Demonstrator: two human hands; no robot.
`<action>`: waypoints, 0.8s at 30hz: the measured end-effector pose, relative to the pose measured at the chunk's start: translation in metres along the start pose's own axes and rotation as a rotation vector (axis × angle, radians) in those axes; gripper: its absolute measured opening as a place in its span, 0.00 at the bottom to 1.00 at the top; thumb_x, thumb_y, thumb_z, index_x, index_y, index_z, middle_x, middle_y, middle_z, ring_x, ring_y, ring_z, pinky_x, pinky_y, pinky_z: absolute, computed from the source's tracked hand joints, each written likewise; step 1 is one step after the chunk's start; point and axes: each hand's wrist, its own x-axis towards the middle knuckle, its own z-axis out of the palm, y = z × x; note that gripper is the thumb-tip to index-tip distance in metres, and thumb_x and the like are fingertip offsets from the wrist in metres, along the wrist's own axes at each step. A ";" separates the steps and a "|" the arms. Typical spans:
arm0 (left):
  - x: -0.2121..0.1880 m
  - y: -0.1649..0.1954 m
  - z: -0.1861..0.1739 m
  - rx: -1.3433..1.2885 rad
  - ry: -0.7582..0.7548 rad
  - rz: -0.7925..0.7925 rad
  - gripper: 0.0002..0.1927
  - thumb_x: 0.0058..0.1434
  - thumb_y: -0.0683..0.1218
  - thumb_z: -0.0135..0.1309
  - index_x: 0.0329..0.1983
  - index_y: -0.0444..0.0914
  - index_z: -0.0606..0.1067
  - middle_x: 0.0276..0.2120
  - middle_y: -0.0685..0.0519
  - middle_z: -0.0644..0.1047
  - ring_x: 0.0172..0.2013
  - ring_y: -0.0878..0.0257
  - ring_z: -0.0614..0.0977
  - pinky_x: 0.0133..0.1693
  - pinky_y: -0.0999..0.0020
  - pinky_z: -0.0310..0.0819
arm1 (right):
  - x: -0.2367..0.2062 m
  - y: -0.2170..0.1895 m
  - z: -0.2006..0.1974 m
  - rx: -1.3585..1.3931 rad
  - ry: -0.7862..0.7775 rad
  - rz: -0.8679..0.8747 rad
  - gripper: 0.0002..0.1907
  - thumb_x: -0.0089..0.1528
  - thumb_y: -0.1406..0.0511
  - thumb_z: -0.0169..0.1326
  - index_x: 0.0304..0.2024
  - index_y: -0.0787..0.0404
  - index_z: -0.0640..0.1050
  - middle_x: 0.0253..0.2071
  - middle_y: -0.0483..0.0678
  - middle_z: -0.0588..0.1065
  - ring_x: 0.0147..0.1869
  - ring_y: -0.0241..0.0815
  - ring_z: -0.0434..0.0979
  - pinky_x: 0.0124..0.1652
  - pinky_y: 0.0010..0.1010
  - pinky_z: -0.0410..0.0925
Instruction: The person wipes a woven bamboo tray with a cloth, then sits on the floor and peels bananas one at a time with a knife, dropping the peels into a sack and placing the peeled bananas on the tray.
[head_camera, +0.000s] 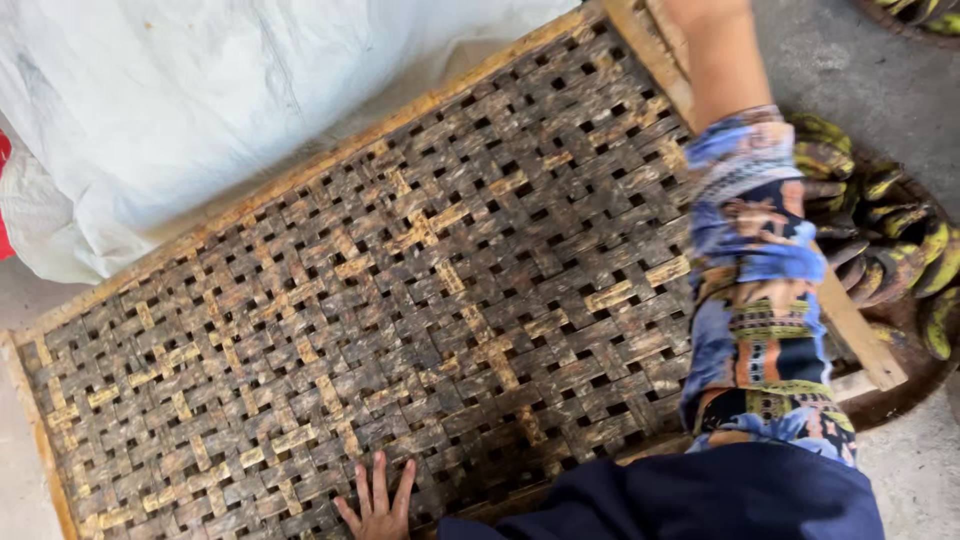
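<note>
Left hand (378, 505) lying flat, fingers spread, on coarse woven slat mat (400, 290) in wooden frame (640, 50); right hand out of view; bananas (890, 250) beside.

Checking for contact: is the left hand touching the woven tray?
Touching. The head view shows the left hand lying flat, fingers spread, on the woven tray near its lower edge.

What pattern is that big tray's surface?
Woven tray: dark brown and tan strips in an open lattice, head view.
</note>
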 end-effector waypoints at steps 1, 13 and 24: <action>0.001 0.002 -0.006 0.017 -0.020 -0.007 0.34 0.71 0.70 0.40 0.76 0.70 0.44 0.78 0.54 0.38 0.77 0.42 0.40 0.67 0.20 0.29 | 0.001 0.000 0.002 0.018 0.022 -0.035 0.22 0.64 0.75 0.48 0.59 0.55 0.79 0.68 0.50 0.71 0.63 0.53 0.76 0.57 0.42 0.71; -0.015 -0.001 -0.038 -0.187 -0.069 0.087 0.76 0.30 0.91 0.59 0.78 0.64 0.41 0.79 0.49 0.31 0.76 0.37 0.29 0.62 0.20 0.21 | -0.318 0.092 -0.066 0.207 -0.151 -0.211 0.17 0.65 0.72 0.49 0.53 0.54 0.79 0.59 0.47 0.77 0.57 0.48 0.80 0.49 0.34 0.76; -0.024 -0.011 -0.052 -0.263 -0.163 0.202 0.75 0.37 0.90 0.56 0.80 0.60 0.35 0.77 0.46 0.20 0.73 0.34 0.18 0.60 0.18 0.17 | -0.354 0.097 -0.160 -0.583 -0.738 0.264 0.12 0.69 0.55 0.53 0.43 0.46 0.86 0.44 0.45 0.84 0.48 0.43 0.87 0.44 0.33 0.79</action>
